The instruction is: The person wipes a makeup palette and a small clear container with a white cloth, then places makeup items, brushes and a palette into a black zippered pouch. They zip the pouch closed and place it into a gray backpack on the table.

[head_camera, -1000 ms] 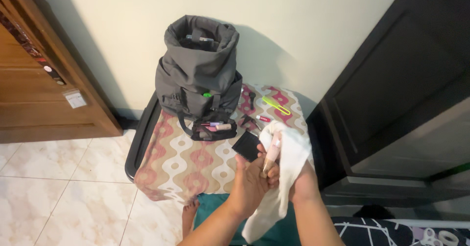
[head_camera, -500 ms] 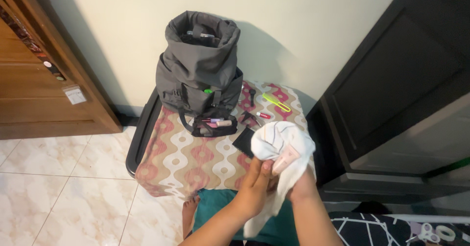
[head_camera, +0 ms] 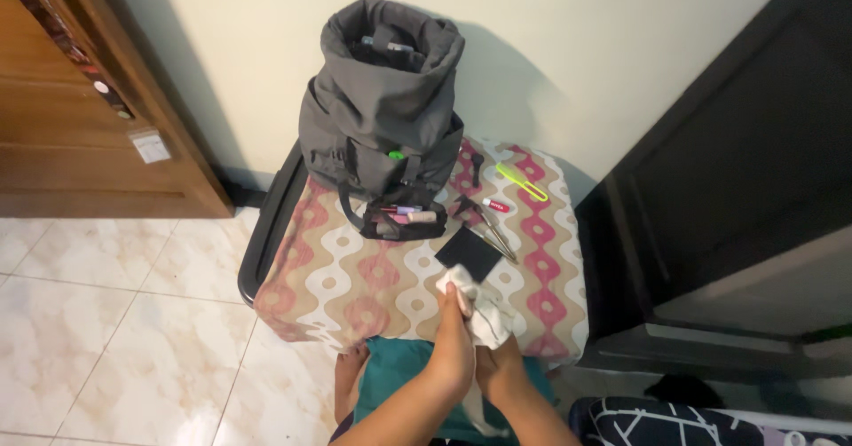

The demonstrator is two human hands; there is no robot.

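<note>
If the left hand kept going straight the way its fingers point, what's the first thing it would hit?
The left hand points up the table, fingers on the white cloth. Past the cloth, the first thing in line looks like the flat black square case; the grey backpack stands farther on. Depth is hard to judge.

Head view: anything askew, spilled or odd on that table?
Nothing spilled or damaged. Small items lie scattered loose beside the open grey backpack: green comb, black square, red tube. Both hands bunch a white cloth at the table's front edge.
</note>
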